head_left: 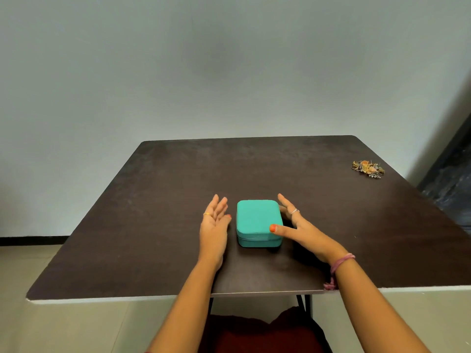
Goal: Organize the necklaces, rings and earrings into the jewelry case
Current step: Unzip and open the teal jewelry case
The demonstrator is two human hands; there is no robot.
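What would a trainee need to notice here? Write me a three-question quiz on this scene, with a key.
1. True or false: the teal jewelry case is zipped closed.
2. Where does the jewelry pile lie? A) inside the case B) far right part of the table C) in the left hand
3. Which hand has its thumb over the case's lid?

Key: 1 true; 2 B; 3 the right hand.

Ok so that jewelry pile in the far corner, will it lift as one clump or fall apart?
The jewelry pile looks like loose tangled small pieces, so a pinch would probably lift a few and trail or drop others. It is likely light. Ring-like pieces at its edge might roll on the smooth table.
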